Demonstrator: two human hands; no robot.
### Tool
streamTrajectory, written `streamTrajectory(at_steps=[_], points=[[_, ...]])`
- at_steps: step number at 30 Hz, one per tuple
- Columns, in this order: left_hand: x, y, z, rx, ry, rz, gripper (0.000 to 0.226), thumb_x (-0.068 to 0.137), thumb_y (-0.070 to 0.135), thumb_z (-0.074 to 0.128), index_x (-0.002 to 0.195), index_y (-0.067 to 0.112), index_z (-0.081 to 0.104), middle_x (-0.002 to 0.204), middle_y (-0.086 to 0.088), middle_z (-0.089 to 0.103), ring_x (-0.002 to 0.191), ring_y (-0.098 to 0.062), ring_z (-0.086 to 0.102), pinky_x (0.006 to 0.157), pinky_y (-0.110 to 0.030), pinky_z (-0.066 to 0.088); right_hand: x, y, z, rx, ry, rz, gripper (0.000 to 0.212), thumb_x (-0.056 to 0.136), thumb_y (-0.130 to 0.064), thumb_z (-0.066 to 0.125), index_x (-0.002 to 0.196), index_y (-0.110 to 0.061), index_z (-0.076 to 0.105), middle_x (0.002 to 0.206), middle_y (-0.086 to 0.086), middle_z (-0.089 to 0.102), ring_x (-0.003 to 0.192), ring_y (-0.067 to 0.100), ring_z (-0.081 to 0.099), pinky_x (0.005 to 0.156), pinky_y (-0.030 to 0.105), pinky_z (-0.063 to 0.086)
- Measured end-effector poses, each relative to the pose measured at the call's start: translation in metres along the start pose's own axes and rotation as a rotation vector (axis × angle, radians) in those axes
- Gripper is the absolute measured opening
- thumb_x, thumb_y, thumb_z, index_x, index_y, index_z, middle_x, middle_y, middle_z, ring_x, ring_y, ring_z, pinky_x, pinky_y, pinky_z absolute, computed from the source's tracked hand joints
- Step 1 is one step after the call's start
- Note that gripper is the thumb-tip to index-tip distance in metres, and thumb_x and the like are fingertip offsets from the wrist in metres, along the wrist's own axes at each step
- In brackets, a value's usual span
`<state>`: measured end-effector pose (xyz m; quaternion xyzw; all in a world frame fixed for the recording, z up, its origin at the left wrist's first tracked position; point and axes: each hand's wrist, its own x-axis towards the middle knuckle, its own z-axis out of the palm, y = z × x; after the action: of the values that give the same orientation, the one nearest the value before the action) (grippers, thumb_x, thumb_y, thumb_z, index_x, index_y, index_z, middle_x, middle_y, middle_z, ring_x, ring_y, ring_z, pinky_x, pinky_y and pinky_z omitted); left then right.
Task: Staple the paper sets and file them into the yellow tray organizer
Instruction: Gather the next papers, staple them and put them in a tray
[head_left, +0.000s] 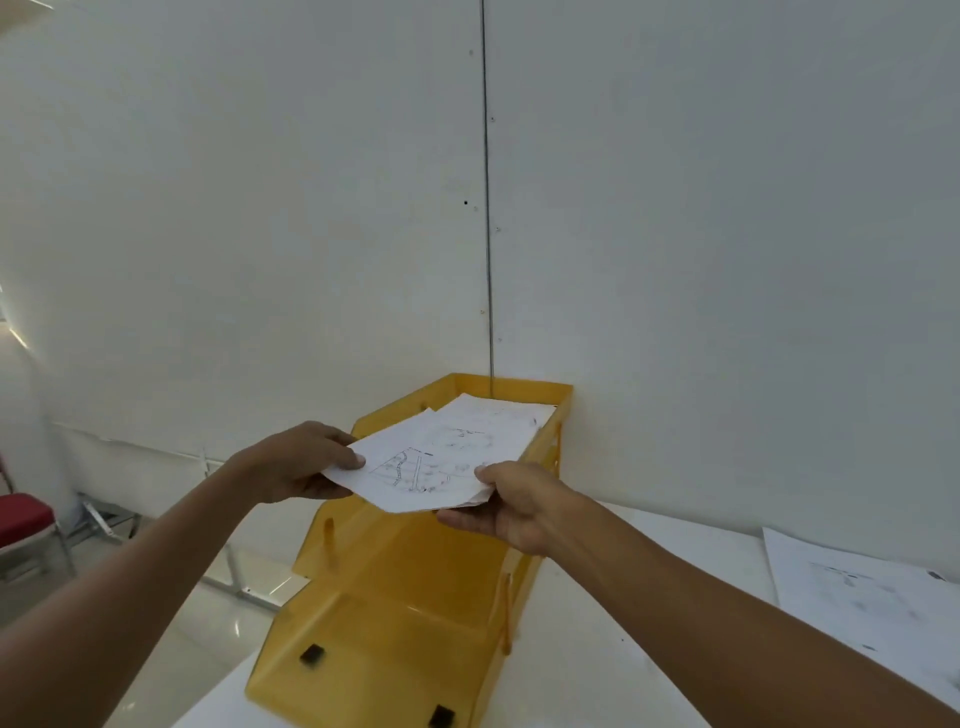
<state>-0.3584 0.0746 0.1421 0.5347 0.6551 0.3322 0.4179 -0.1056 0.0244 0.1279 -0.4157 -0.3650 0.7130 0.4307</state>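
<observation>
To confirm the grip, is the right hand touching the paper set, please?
Touching: head view shows the right hand pinching the paper set, thumb on top.

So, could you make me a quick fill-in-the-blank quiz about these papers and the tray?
1. The tray organizer is coloured ___.
2. The left hand and right hand hold the paper set over its ___ tier.
3. Loose sheets lie on the table on the person's ___ side.
4. The chair at the left edge is ___.
Missing words: yellow; top; right; red.
</observation>
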Motion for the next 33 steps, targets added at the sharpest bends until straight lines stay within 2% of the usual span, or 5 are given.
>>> streamTrajectory(at_steps=[8, 11, 21, 25, 33], points=[[0.009, 0.002, 0.02, -0.08, 0.163, 0.146, 0.049, 0.097, 0.009, 0.066, 0.14, 0.0, 0.045, 0.123, -0.019, 0.059, 0.087, -0.03, 0.07, 0.057, -0.03, 0.064, 0.005, 0.001, 0.003, 0.226, -0.018, 0.053, 0.017, 0.103, 0.003, 0.04, 0.118, 0.004, 0.047, 0.121, 0.031, 0.062, 0.095, 0.044, 0.069, 0.068, 0.046, 0.063], [0.017, 0.0, 0.03, -0.064, 0.252, 0.21, 0.06, 0.096, 0.02, 0.07, 0.146, 0.006, 0.04, 0.128, -0.018, 0.058, 0.096, -0.036, 0.071, 0.075, -0.04, 0.065, 0.009, 0.004, 0.004, 0.237, 0.009, 0.012, 0.031, 0.103, 0.007, 0.033, 0.133, 0.005, 0.04, 0.124, 0.034, 0.06, 0.103, 0.045, 0.068, 0.071, 0.045, 0.062], [0.049, -0.015, 0.05, 0.477, 0.313, 0.454, 0.033, 0.098, 0.014, 0.066, 0.13, 0.011, 0.064, 0.147, -0.014, 0.055, 0.136, -0.032, 0.049, 0.112, -0.04, 0.038, 0.003, 0.008, -0.013, -0.072, 0.005, 0.038, 0.05, 0.102, -0.002, 0.038, 0.151, -0.009, 0.026, 0.121, 0.027, 0.062, 0.101, 0.041, 0.069, 0.075, 0.046, 0.062], [0.051, -0.017, 0.068, 0.782, 0.468, 0.543, 0.037, 0.099, 0.041, 0.061, 0.131, 0.022, 0.066, 0.163, -0.02, 0.032, 0.152, -0.041, 0.022, 0.12, -0.057, 0.023, -0.001, 0.001, -0.027, -0.421, 0.063, -0.107, 0.036, 0.104, -0.011, 0.044, 0.14, -0.007, 0.044, 0.113, 0.016, 0.067, 0.091, 0.031, 0.073, 0.075, 0.045, 0.063], [0.044, -0.027, 0.085, 0.823, -0.038, 0.514, 0.102, 0.066, 0.102, 0.005, 0.152, 0.054, 0.03, 0.169, 0.009, 0.021, 0.158, -0.026, 0.011, 0.123, -0.061, -0.003, 0.006, -0.007, -0.073, -0.485, 0.397, -0.439, 0.027, 0.101, -0.007, 0.035, 0.103, -0.01, 0.063, 0.094, 0.01, 0.071, 0.069, 0.023, 0.069, 0.06, 0.036, 0.059]])
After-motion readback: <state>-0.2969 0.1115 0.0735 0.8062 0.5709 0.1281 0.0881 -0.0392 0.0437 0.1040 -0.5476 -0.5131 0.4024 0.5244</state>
